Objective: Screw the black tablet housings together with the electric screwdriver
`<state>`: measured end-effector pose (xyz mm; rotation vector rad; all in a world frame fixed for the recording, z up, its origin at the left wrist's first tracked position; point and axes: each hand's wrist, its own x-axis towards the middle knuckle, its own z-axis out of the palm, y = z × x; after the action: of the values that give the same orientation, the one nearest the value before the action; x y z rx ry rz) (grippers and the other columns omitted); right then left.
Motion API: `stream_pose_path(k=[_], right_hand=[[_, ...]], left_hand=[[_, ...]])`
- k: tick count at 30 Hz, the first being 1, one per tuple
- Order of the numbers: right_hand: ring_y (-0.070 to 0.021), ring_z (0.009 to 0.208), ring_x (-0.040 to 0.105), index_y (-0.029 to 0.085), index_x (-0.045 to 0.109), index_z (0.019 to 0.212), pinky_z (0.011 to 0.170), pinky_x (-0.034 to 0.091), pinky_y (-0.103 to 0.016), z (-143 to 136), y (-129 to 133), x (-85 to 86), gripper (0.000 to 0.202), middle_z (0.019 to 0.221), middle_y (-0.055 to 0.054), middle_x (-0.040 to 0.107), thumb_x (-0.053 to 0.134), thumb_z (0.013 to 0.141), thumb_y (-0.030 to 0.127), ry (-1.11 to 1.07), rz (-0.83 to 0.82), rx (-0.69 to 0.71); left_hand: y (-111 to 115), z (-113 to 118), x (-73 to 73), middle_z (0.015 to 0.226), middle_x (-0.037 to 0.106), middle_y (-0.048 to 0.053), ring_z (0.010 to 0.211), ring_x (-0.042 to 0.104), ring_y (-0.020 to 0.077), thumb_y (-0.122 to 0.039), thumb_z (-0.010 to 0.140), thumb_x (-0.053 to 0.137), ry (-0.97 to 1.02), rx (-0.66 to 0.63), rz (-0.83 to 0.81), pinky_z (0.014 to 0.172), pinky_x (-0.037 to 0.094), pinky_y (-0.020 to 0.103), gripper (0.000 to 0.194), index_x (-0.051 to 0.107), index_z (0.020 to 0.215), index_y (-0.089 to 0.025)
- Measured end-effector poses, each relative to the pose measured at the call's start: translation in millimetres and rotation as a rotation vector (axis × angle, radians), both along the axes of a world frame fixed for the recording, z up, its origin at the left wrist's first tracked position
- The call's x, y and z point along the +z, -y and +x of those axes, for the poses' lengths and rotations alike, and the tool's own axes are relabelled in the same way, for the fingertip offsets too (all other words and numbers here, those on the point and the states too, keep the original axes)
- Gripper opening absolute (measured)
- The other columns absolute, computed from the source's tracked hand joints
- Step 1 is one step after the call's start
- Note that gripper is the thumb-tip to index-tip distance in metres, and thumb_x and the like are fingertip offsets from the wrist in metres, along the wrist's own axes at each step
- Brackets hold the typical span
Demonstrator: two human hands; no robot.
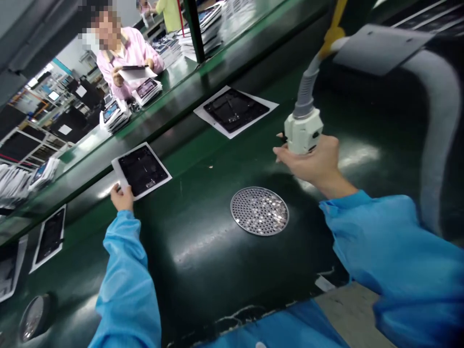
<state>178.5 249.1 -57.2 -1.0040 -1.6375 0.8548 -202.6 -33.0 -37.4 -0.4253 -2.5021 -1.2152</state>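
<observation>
My left hand point(122, 197) pinches the near left edge of a white sheet point(116, 166). On that sheet lies a flat black tablet-like panel point(143, 169) with small parts on its face. My right hand point(319, 162) is wrapped round a white hand-held tool point(302, 133) that hangs from a ribbed grey hose point(306, 89); its lower end is hidden by my fingers. Between my hands, nearer to me, a round perforated metal disc point(259, 211) is set in the green bench point(203, 256).
Another black panel point(234, 108) rests on white paper farther back. More sheeted panels point(50, 237) are at the left, with a round dish point(34, 318) below them. A bent grey pipe point(440, 125) rises at the right. Across the bench a person in pink point(143, 48) handles a panel beside stacks point(116, 116).
</observation>
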Motion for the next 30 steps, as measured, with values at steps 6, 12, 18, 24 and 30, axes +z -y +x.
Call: stream_pose_path(k=[6,12,18,24,30], right_hand=[[-0.0247,0.088,0.072,0.017,0.069,0.099,0.090,0.056,-0.045,-1.5,4.9,4.7,0.043,0.101,-0.015,0.072,0.075,0.060,0.001,-0.099,-0.101,0.155],[-0.0162,0.057,0.065,0.016,0.072,0.095,0.064,0.058,-0.034,-1.6,12.7,19.2,0.040,0.069,-0.007,0.069,0.079,0.059,0.001,0.001,-0.198,0.068],[-0.0119,0.046,0.049,0.012,0.068,0.080,0.048,0.043,-0.029,-4.4,5.7,9.6,0.024,0.051,0.003,0.054,0.079,0.059,0.013,-0.002,-0.085,0.056],[-0.0123,0.050,0.049,0.019,0.062,0.075,0.047,0.042,-0.027,-9.4,4.3,-0.5,0.018,0.056,0.003,0.054,0.072,0.064,0.028,-0.073,0.129,0.149],[-0.0137,0.049,0.052,0.020,0.062,0.082,0.049,0.045,-0.027,-9.6,9.8,5.3,0.015,0.060,0.001,0.061,0.065,0.069,0.026,-0.013,0.250,0.164]], left_hand=[[33.3,22.5,-33.4,0.129,0.058,0.020,0.124,0.053,0.0271,-0.036,0.086,0.054,-0.071,-0.055,-0.271,0.106,0.041,0.041,0.044,0.054,0.123,-0.011],[39.4,50.7,-36.6,0.133,0.056,0.018,0.130,0.048,0.0251,-0.033,0.088,0.054,-0.155,-0.216,-0.404,0.112,0.036,0.040,0.036,0.060,0.117,-0.012],[-3.6,72.0,-29.9,0.123,0.063,0.017,0.122,0.056,0.0275,-0.036,0.087,0.058,-0.309,-0.468,-0.439,0.106,0.042,0.045,0.028,0.068,0.101,-0.014],[-131.7,129.7,-8.4,0.114,0.068,0.011,0.111,0.061,0.0239,-0.035,0.084,0.063,-0.358,-0.850,-0.541,0.100,0.048,0.038,0.023,0.072,0.094,-0.017],[-253.0,163.2,-1.5,0.105,0.068,0.010,0.107,0.061,0.0263,-0.021,0.083,0.063,-0.354,-0.978,-0.782,0.091,0.050,0.037,0.014,0.071,0.094,-0.018]])
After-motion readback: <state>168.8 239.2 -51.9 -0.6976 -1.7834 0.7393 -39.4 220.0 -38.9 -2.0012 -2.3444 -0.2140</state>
